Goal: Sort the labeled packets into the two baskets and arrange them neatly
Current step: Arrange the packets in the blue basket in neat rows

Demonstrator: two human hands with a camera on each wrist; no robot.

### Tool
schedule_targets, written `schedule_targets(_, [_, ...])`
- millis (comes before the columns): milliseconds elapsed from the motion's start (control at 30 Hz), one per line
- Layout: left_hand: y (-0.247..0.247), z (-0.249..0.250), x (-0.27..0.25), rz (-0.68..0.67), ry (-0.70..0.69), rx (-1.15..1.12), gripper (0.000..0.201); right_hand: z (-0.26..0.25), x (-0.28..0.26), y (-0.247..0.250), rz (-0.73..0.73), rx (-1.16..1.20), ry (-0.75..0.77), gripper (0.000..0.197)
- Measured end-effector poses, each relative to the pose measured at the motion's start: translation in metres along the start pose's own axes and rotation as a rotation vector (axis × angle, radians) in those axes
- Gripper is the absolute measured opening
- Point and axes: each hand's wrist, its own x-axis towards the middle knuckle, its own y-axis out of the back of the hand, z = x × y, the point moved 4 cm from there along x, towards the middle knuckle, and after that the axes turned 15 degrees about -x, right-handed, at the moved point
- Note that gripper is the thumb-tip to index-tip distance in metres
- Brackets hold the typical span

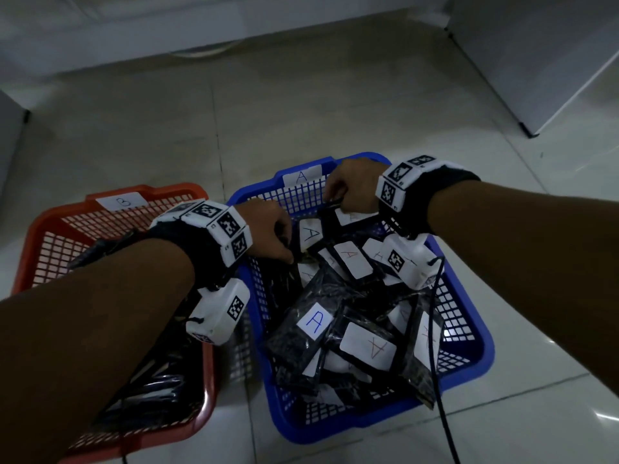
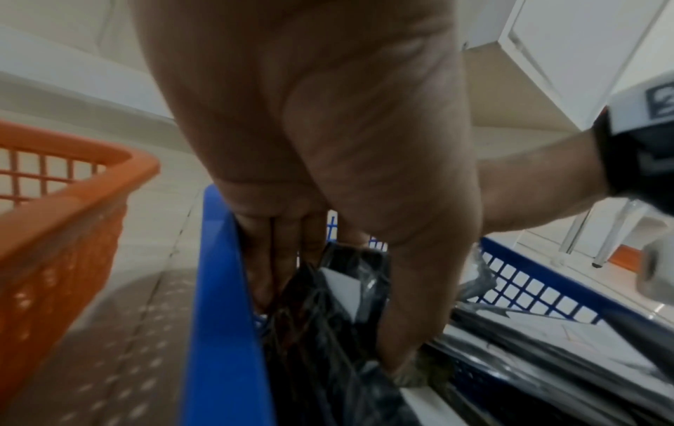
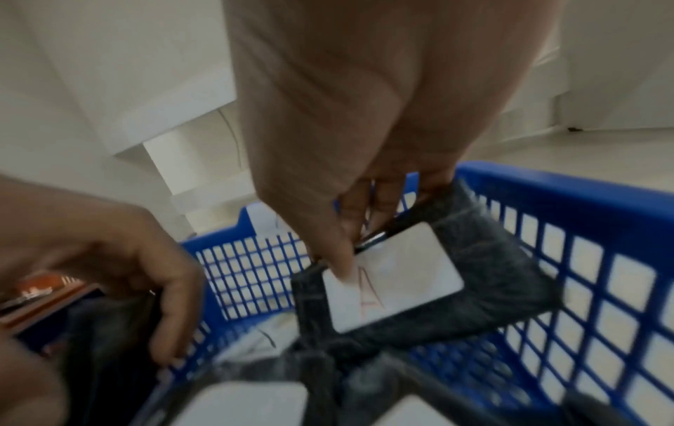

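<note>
Both hands tidy A packets in the blue basket (image 1: pixel 469 316).
Right hand (image 1: pixel 355 185) pinches an A-labelled packet (image 3: pixel 393 276) by the far wall, likely to stand it; left hand (image 1: pixel 268 229) fingers (image 2: pixel 277 259) grip a black packet (image 2: pixel 328 302) against the left wall; red basket (image 1: pixel 43 236) beside.

You saw "A" on the blue plastic mesh basket's (image 1: pixel 469 329) tag, "B" on the red plastic mesh basket's (image 1: pixel 37 236) tag, and "A" on the black wrapped packets' white labels (image 1: pixel 315 321).

red basket (image 1: pixel 40 236) contents — arm-hidden, lower labels unreadable
</note>
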Motion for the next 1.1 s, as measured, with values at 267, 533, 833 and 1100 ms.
schedule_targets(267, [0.01,-0.001,-0.009,0.109,-0.053,0.016,0.026,-0.014,0.009,-0.006,0.185,0.007,-0.098,0.012])
schedule_targets(533, [0.034,-0.008,-0.016,0.337,-0.114,0.039,0.027,-0.037,0.022,-0.049,-0.073,0.091,-0.161,0.045])
schedule_targets(833, [0.031,-0.017,-0.004,0.306,0.003,-0.173,0.02,-0.022,0.011,-0.015,-0.017,0.297,-0.144,0.043])
schedule_targets(1100, [0.006,-0.004,0.009,0.204,0.019,-0.139,0.022,0.011,0.002,-0.009,-0.011,-0.06,-0.141,0.048])
